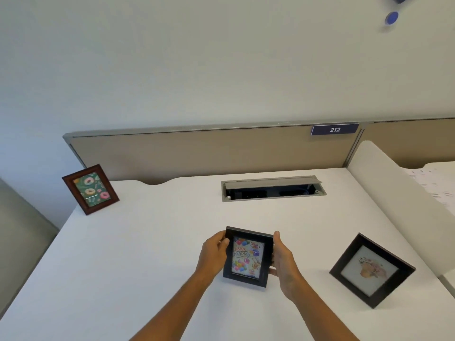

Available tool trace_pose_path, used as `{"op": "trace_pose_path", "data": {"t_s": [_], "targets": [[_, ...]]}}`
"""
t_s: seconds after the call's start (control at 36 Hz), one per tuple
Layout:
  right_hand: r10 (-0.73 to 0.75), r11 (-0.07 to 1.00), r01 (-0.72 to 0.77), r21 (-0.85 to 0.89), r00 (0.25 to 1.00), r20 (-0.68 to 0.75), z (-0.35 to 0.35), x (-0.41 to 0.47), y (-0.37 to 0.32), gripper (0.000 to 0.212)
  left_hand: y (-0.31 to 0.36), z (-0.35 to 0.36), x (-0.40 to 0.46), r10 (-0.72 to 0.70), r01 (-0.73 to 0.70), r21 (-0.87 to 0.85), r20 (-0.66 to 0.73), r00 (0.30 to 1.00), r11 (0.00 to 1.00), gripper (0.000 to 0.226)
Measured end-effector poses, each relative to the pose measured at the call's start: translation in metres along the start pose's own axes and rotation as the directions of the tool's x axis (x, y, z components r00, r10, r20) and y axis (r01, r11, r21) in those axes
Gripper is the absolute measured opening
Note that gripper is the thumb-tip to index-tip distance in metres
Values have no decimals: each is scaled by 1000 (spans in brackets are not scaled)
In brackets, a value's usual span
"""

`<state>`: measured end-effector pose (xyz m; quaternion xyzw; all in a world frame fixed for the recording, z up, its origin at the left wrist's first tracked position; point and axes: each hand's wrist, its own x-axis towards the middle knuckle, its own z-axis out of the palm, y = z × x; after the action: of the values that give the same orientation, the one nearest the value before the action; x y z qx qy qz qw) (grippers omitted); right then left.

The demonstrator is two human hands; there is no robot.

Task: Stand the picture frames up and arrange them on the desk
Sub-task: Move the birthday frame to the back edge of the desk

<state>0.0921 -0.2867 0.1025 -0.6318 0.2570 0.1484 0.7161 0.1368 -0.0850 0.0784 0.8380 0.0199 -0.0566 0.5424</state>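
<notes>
A black frame with a "Happy Birthday" balloon picture is held upright near the middle of the white desk. My left hand grips its left edge and my right hand grips its right edge. A brown wooden frame with a donut picture stands tilted back at the desk's far left corner. A black square frame with a pale floral picture stands leaning at the right side of the desk.
An open cable tray is set into the desk at the back. A beige partition with a "212" sign runs behind. A white side divider bounds the right; papers lie beyond it.
</notes>
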Motion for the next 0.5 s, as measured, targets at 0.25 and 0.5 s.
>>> {"op": "trace_pose_path", "data": {"t_s": [0.25, 0.5], "targets": [[-29, 996, 38, -83, 994, 104, 57, 45, -41, 71, -8, -54, 43, -44, 43, -14, -85, 995, 999, 29], [-30, 988, 48, -145, 992, 126, 106, 106, -88, 71, -10, -95, 109, -55, 53, -15, -129, 990, 998, 28]]}}
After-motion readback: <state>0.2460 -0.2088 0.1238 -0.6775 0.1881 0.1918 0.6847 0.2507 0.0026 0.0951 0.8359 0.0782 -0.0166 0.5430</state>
